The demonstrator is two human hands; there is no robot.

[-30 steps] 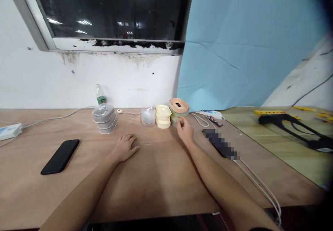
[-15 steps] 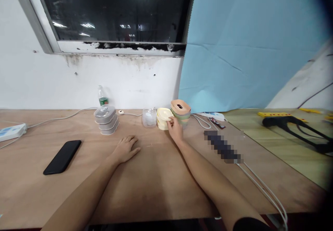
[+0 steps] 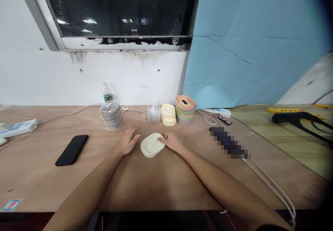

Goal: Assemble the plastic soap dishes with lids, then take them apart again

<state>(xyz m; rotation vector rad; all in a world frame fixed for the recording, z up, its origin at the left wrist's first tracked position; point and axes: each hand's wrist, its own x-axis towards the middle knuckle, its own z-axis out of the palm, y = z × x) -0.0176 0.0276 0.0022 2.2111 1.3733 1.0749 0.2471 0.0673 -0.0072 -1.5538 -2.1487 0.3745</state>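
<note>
My right hand pinches the right edge of a pale cream lid, thumb on top and the other fingers partly hidden. The lid is held low over the table in front of me. To its left is my left hand, fingers apart and holding nothing, close to the lid but not touching it. Behind them stands a stack of yellow containers. A clear container sits on the stack's left, and a taller stack of orange, green and grey containers on its right.
A stack of grey containers stands at the back left, before a plastic bottle. A black phone lies on the left, near a white power strip. White cables run along the right side. A pixelated dark object lies there too.
My right hand has taken the cream lid off the yellow stack and brought it nearer to me. My left hand has tilted up beside it. The view has shifted slightly.
</note>
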